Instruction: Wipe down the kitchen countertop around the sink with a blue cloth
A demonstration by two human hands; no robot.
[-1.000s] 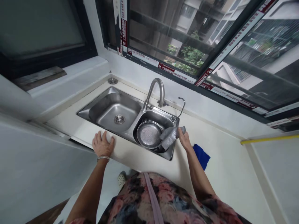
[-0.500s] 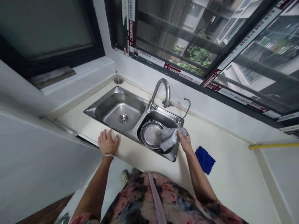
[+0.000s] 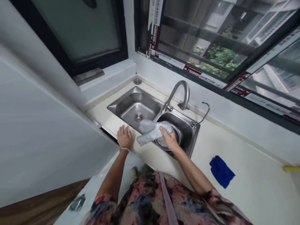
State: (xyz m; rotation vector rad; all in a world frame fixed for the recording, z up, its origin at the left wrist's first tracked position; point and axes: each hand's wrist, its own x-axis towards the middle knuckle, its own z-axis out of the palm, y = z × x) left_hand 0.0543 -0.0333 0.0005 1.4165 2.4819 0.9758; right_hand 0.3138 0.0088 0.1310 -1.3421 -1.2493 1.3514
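Note:
My right hand (image 3: 170, 139) is closed on a silvery-grey scrubbing cloth (image 3: 153, 132), folded and held above the right basin of the steel double sink (image 3: 194, 142). Beneath the cloth, a round metal pan (image 3: 177, 134) sits in that basin; the cloth and hand cover most of it. My left hand (image 3: 125, 137), with a bracelet at the wrist, rests flat with fingers spread on the pale countertop (image 3: 142, 156) in front of the left basin. The left basin (image 3: 131, 106) shows its drain strainer (image 3: 138, 117).
A curved faucet (image 3: 184, 89) rises behind the sink, its spout over the right basin. To its right stands a thin hooked tap (image 3: 206, 109). A blue cloth (image 3: 221, 172) lies on the counter at right. Windows (image 3: 199, 40) stand behind, and a round metal cap (image 3: 137, 81) sits at the back corner.
My right hand has carried the grey cloth leftward from the basin's right side, across the pan toward the sink's front. My left hand stays on the counter. The whole view has shifted.

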